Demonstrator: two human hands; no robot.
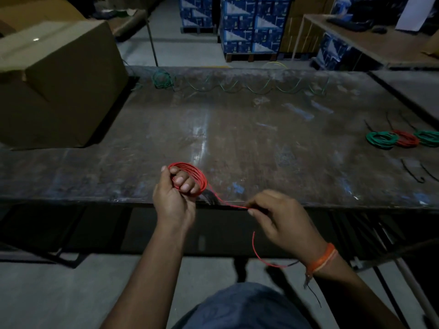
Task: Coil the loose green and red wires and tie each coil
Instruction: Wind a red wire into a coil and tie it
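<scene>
The left hand (174, 198) has its fingers (183, 181) curled through a red coil (190, 178), gripping it just above the near edge of the table (237, 138). From the coil a red wire tail (228, 203) runs rightward along that edge to the right hand (282, 217), which pinches it; past the pinch it loops down toward the wrist. The worn, scuffed table has a cardboard box (54, 84) at left, loose green wire (237, 87) along the far edge, and finished coils (403, 138) at right. Its middle lies bare.
</scene>
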